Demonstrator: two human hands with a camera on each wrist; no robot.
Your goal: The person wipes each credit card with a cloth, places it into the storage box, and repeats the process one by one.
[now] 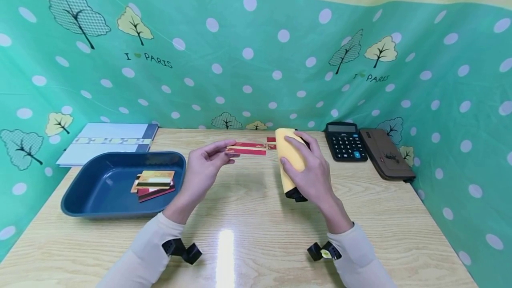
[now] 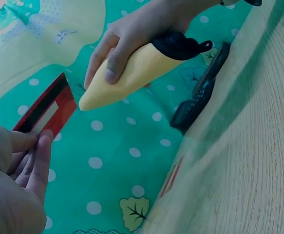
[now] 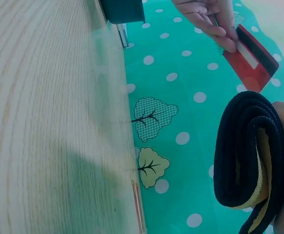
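My left hand (image 1: 204,163) pinches a red bank card (image 1: 250,148) between thumb and fingers, above the table; the left wrist view shows its dark magnetic stripe and white strip. To its right, my right hand (image 1: 314,168) grips a folded yellow cloth (image 1: 289,157) with black edging. Seen end-on in the right wrist view, the cloth (image 3: 239,151) is folded in several layers. Its near end comes close to the card, with a gap between them in the left wrist view. Behind the cloth, another red card-like piece (image 1: 271,140) lies on the table, partly hidden.
On the left stands a blue basin (image 1: 96,186) holding several bank cards (image 1: 156,179). Behind it lies a pale blue folder or book (image 1: 108,132). A black calculator (image 1: 346,142) and a brown zippered wallet (image 1: 386,154) lie at the back right. A patterned curtain (image 1: 240,79) hangs behind the table.
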